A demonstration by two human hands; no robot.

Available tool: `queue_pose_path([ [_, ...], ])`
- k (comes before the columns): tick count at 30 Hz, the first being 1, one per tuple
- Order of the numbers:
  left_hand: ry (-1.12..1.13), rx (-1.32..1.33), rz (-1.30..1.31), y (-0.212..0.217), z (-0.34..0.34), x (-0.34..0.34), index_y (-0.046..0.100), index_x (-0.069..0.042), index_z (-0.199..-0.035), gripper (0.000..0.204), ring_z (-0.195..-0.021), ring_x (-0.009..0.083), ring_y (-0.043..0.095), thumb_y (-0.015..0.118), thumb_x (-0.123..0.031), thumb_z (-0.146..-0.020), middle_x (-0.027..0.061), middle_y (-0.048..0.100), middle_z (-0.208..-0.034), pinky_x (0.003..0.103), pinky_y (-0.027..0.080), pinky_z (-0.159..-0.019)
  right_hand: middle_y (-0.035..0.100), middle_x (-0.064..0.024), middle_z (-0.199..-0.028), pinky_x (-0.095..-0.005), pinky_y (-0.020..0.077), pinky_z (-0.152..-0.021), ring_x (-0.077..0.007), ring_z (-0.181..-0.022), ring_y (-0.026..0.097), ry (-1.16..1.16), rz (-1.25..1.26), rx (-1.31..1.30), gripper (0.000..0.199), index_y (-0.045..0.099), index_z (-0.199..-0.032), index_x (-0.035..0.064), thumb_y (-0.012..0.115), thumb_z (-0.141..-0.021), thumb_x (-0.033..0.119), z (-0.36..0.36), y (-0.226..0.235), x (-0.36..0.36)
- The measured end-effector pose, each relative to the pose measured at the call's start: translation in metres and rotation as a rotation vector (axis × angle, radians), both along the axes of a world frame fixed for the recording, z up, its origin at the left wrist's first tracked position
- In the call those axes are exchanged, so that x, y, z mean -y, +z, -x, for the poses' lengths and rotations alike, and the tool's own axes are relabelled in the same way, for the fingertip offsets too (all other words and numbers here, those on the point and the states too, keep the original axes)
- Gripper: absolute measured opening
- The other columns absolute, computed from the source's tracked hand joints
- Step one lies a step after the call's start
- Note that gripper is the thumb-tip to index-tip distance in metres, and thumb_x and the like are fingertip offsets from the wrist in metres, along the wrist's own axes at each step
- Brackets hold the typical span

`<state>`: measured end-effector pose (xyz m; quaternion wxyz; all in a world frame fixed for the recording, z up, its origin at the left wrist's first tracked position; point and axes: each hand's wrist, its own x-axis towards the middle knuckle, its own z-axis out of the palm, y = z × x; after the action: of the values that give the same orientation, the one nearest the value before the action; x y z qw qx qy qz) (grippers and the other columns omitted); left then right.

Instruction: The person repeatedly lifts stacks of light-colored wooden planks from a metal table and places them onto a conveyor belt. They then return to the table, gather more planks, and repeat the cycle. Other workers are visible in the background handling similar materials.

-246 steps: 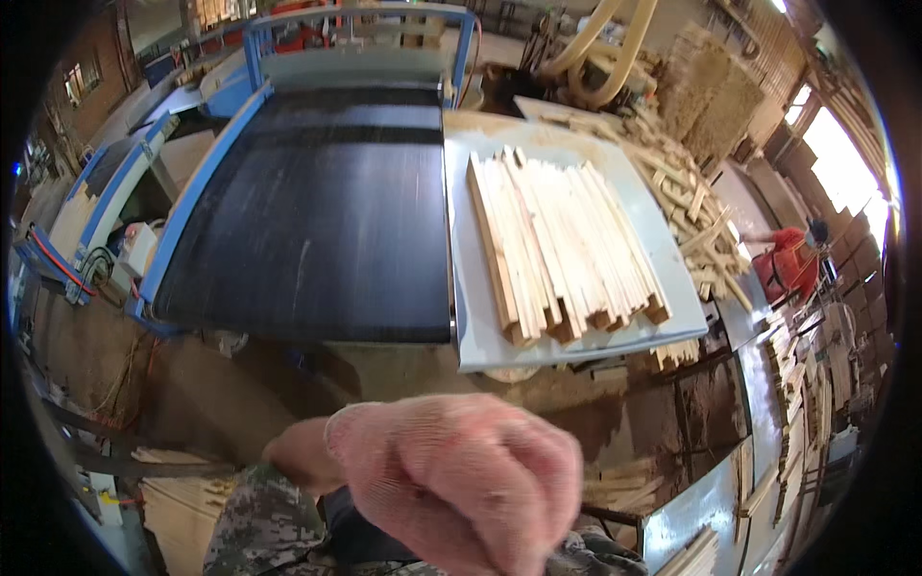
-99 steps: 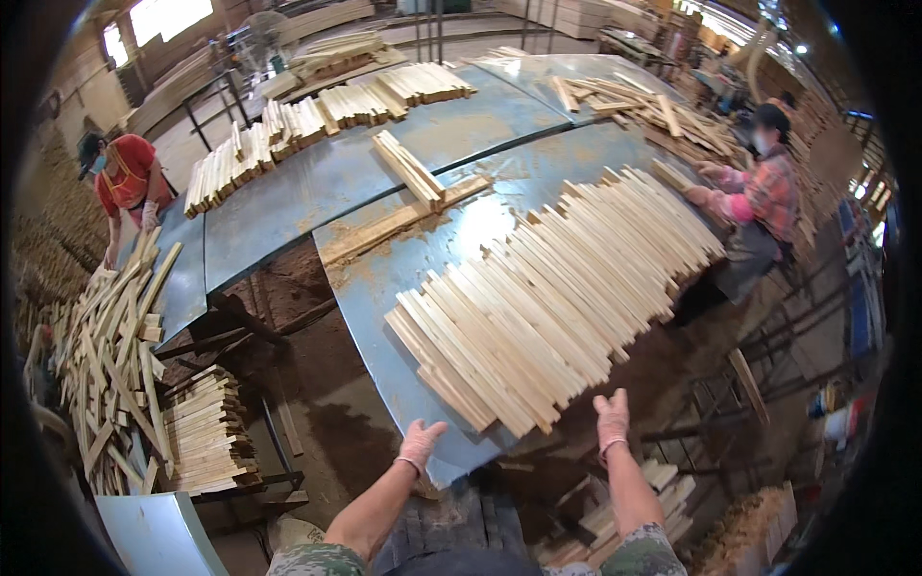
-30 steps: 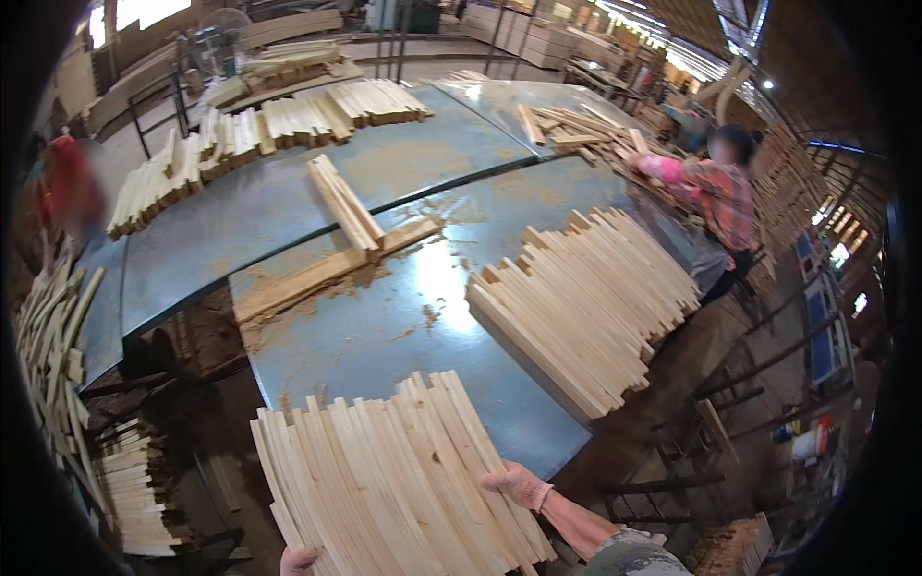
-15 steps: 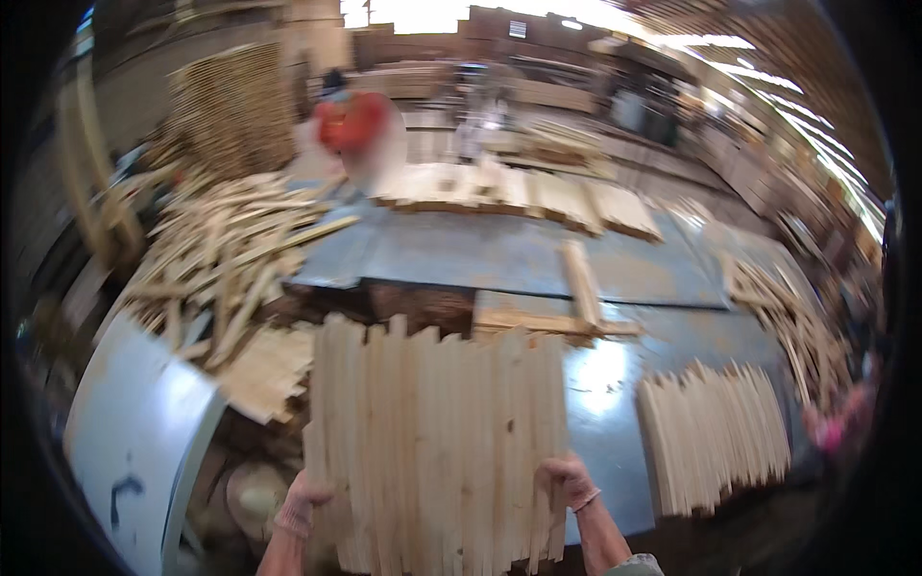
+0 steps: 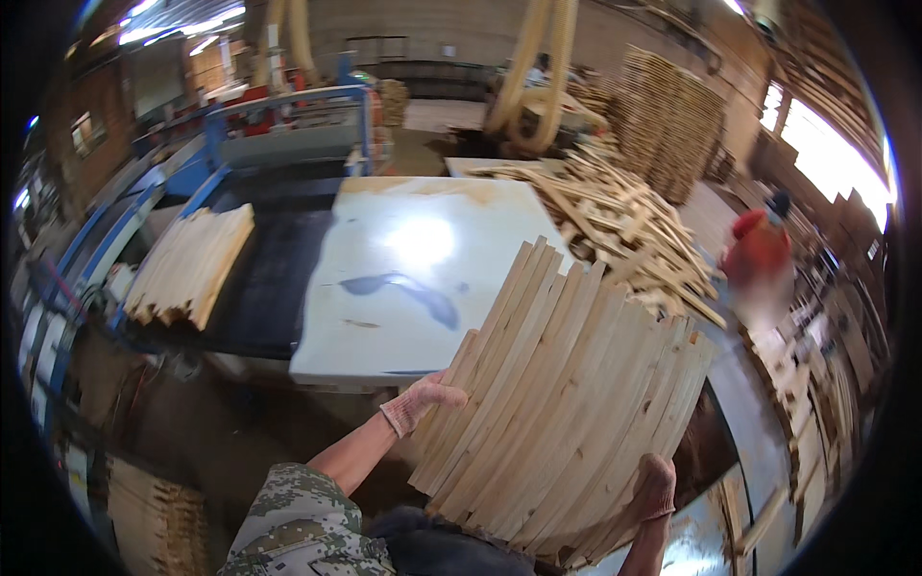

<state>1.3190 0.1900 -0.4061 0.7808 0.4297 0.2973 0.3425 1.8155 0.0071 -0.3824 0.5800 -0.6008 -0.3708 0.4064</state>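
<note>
I carry a wide flat bundle of pale wooden slats [image 5: 567, 394] between both gloved hands, tilted up to the right. My left hand [image 5: 419, 403] grips the bundle's left edge. My right hand [image 5: 655, 488] supports its lower right corner from underneath. The bundle hangs just in front of the near right corner of a white metal table [image 5: 403, 278].
Another bundle of slats [image 5: 190, 264] lies on a black conveyor belt [image 5: 269, 278] of a blue-framed machine at left. A loose heap of slats [image 5: 624, 221] sits behind right, with a stacked pile [image 5: 672, 120] beyond. A person in red [image 5: 757, 254] stands at right.
I have turned with the bundle away from the long tables toward the white table and the belt machine. The slats stay held in both hands.
</note>
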Motion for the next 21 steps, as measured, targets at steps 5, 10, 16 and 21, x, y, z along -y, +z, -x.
queue_pose_path([
  [5, 0.215, 0.100, 0.145, 0.023, 0.100, -0.007, 0.062, -0.003, -0.144, 0.070, -0.115, 0.0243, 0.072, 0.084, -0.026, -0.082, 0.0120, 0.074, -0.123, 0.042, 0.060, -0.101, 0.062, 0.0018, -0.075, -0.0315, 0.0485, -0.068, -0.0147, -0.070, 0.060, 0.230, 0.113, -0.268, 0.018, 0.069, -0.079, 0.0093, 0.072, -0.088, 0.025, 0.078, -0.010, -0.131],
  [10, 0.327, 0.086, 0.321, -0.012, 0.197, -0.049, 0.068, 0.000, -0.134, 0.056, -0.109, 0.0262, 0.074, 0.083, -0.027, -0.087, 0.0147, 0.076, -0.120, 0.043, 0.060, -0.100, 0.075, -0.0065, -0.092, -0.0364, 0.0575, -0.081, -0.0210, -0.083, 0.071, 0.503, 0.163, -0.360, 0.020, 0.074, -0.096, 0.0024, 0.077, -0.087, 0.020, 0.133, -0.071, -0.268],
  [16, 0.507, -0.107, 0.387, -0.041, 0.290, -0.101, 0.070, 0.000, -0.133, 0.044, -0.108, 0.0255, 0.075, 0.076, -0.025, -0.097, 0.0139, 0.076, -0.123, 0.042, 0.059, -0.101, 0.075, -0.0145, -0.095, -0.0427, 0.0624, -0.085, -0.0286, -0.088, 0.074, 0.516, 0.427, -0.322, 0.028, 0.072, -0.106, -0.0072, 0.073, -0.085, 0.011, 0.263, -0.048, -0.357],
  [21, 0.599, -0.317, 0.258, 0.018, 0.328, -0.171, 0.067, -0.002, -0.137, 0.049, -0.111, 0.0225, 0.072, 0.072, -0.037, -0.103, 0.0123, 0.075, -0.123, 0.042, 0.057, -0.103, 0.075, -0.0153, -0.099, -0.0434, 0.0626, -0.084, -0.0296, -0.087, 0.074, 0.498, 0.351, -0.345, 0.031, 0.071, -0.110, -0.0077, 0.075, -0.084, 0.010, 0.312, -0.067, -0.437],
])
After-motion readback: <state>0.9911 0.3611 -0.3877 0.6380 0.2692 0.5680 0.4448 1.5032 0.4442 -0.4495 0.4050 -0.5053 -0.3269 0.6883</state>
